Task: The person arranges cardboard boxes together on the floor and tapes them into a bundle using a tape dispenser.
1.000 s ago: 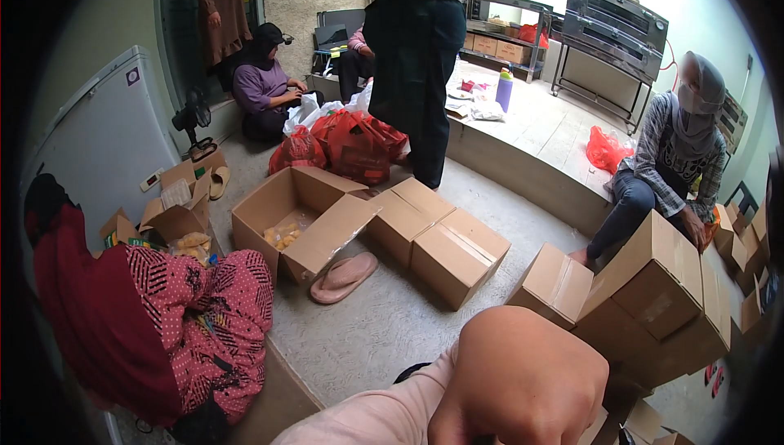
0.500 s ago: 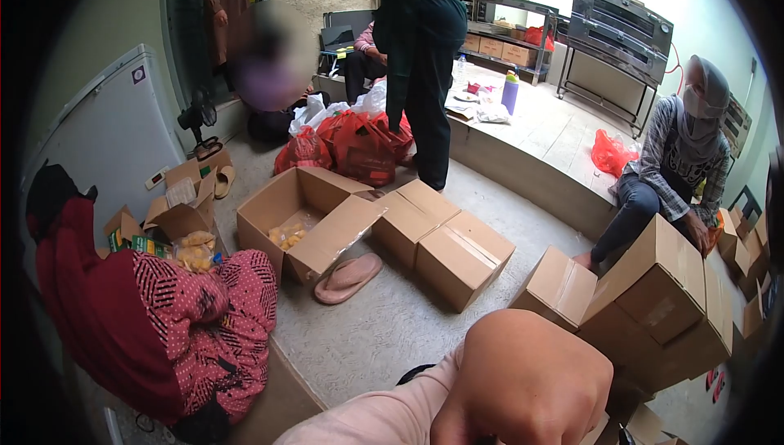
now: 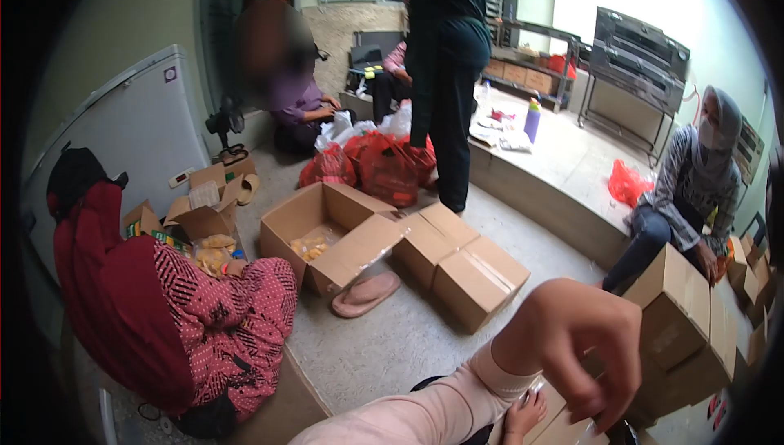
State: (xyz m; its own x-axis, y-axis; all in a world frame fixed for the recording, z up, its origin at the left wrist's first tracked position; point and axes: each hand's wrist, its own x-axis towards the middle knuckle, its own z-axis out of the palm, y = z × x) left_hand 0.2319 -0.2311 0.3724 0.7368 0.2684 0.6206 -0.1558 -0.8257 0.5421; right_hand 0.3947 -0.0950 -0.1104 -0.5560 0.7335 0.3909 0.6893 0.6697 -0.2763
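My left hand [image 3: 576, 343], in a pale pink sleeve [image 3: 408, 404], is raised in the lower right of the head view. Its fingers bend loosely downward with gaps between them, and I see nothing in them. Below its wrist, a smaller-looking hand, apparently my right hand [image 3: 527, 414], rests with fingers extended on a cardboard box [image 3: 557, 420]. Much of that box is hidden by my left hand and sleeve. A small shiny, whitish thing [image 3: 535, 384] shows just above those fingers; its kind is unclear.
Taped boxes [image 3: 478, 278] and an open box [image 3: 318, 224] with yellow food packets stand ahead, beside a pink slipper [image 3: 365, 294]. A person in a red covering [image 3: 114, 306] sits left. Another [image 3: 694, 175] sits right behind tall boxes [image 3: 670, 306]. Red bags [image 3: 384, 171] lie beyond.
My left hand has lifted and turned, its fingers loosening from a closed shape. My right hand has come into sight on the box. The whole view has shifted slightly.
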